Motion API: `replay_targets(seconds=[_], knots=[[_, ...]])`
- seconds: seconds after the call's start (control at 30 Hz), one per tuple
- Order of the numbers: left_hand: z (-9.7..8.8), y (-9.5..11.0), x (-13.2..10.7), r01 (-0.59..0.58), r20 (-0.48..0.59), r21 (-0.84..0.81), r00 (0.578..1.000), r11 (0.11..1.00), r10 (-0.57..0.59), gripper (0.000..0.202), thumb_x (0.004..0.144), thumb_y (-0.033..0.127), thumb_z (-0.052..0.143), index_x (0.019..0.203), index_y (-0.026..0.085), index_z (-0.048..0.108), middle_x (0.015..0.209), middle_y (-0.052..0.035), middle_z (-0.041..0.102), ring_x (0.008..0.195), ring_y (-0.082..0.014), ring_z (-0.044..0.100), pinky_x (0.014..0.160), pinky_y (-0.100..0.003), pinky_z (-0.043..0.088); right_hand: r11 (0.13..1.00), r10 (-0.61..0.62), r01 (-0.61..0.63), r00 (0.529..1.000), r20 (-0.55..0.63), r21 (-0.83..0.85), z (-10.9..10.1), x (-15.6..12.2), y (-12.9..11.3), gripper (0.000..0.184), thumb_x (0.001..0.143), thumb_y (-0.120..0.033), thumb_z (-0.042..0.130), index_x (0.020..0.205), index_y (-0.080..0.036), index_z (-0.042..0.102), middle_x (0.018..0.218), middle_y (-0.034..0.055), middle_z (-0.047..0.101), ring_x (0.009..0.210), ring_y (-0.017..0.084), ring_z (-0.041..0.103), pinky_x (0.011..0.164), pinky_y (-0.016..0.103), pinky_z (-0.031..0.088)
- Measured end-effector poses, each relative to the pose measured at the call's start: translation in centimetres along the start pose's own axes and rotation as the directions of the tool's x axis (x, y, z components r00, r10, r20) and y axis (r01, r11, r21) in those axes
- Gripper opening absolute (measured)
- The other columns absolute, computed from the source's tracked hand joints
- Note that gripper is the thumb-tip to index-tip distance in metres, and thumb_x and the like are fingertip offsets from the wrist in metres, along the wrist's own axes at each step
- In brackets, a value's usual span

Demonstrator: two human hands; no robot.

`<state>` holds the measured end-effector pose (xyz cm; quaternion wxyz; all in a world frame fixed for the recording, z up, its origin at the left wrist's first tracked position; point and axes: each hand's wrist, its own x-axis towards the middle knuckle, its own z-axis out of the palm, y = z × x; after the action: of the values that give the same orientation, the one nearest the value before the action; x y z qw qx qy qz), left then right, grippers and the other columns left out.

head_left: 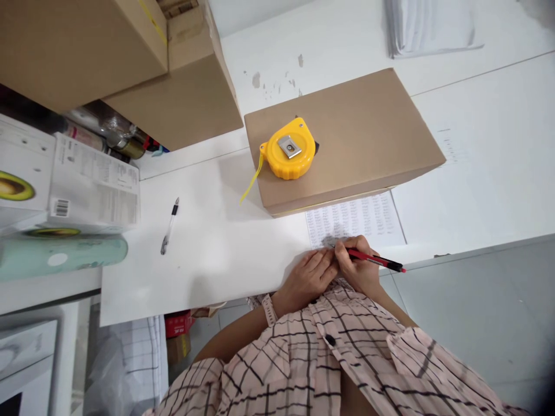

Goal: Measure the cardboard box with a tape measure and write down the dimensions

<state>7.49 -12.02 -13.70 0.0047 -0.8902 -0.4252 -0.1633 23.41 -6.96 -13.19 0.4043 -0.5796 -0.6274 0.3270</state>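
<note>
A red and black pen (376,259) is gripped in my right hand (358,268), its tip down on a printed sheet (359,219) with rows of small text. My left hand (307,274) lies flat at the sheet's lower left edge, fingers stretched out and touching the right hand. Just beyond the hands, a brown cardboard box (355,133) covers the sheet's far part. On top of that box sits a yellow tape measure (291,151) with a metal clip and a yellow wrist strap.
A clear-barrelled pen (170,225) lies on the white table (225,242) to the left. Large cardboard boxes (182,104), a white carton (93,185) and a mint green cylinder (65,257) stand along the left side. A stack of papers (433,26) rests at the back right.
</note>
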Motion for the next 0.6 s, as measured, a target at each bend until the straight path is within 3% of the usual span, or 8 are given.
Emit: replay_targets(seconds=[0.33,0.6], knots=[[-0.35,-0.01,0.25,0.008,-0.088,0.012,0.996,1.000,-0.007,0.032,0.105,0.017,0.046,0.129,0.010,0.065,0.135,-0.0132,0.069,0.124,-0.0214,0.065,0.110,-0.035,0.049,0.999,0.022,-0.021,1.000,-0.010,0.024,-0.05,-0.15,0.19,0.028,0.095,-0.036,0.062,0.076,-0.026,0.045,0.062,-0.0037,0.054,0.055,0.014,0.051,0.055,0.032,0.043],[-0.16,0.02,0.09,0.004,-0.036,0.005,0.999,1.000,-0.003,0.032,0.105,0.018,0.046,0.132,0.010,0.063,0.136,-0.0146,0.068,0.129,-0.0224,0.063,0.111,-0.037,0.049,0.999,0.008,-0.008,1.000,-0.015,0.044,0.02,-0.14,0.22,0.024,0.096,-0.033,0.062,0.077,-0.026,0.048,0.066,-0.0034,0.053,0.058,0.014,0.051,0.058,0.032,0.043]])
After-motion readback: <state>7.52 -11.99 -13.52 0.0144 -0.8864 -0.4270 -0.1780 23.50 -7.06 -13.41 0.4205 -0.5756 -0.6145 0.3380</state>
